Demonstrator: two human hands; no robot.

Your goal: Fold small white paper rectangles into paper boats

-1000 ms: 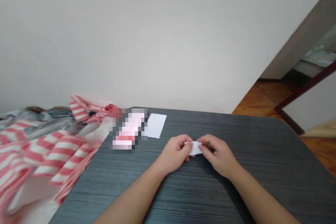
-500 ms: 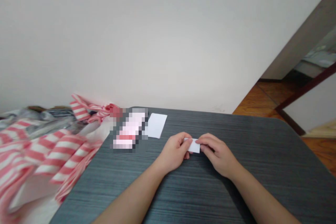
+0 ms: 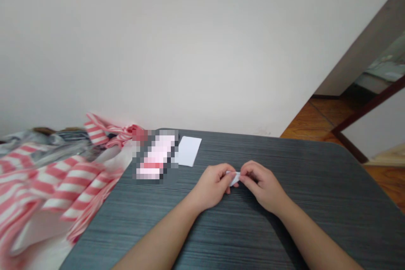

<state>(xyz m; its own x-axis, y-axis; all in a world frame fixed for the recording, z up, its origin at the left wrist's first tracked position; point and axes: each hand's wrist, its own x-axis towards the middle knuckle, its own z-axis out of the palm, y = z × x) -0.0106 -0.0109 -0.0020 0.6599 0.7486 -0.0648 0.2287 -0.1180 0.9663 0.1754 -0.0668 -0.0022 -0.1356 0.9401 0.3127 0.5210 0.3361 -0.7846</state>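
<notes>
My left hand (image 3: 212, 185) and my right hand (image 3: 260, 186) meet above the dark grey wood-grain table (image 3: 284, 160). Pinched between their fingertips is a small piece of folded white paper (image 3: 234, 178), mostly hidden by my fingers. A flat white paper sheet (image 3: 189, 151) lies farther off near the table's far edge, beyond my left hand. Next to it is a pixelated pink and white object (image 3: 156, 156), its details obscured.
Pink-and-white striped cloth (image 3: 69, 185) and grey fabric heap up past the table's left edge. A white wall rises behind the table. Wooden floor (image 3: 319, 118) shows at the right, beyond the table's rounded corner, with a dark door frame.
The white paper between my hands now looks smaller and more tightly folded. My fingers have closed in around it, hiding more of it.
</notes>
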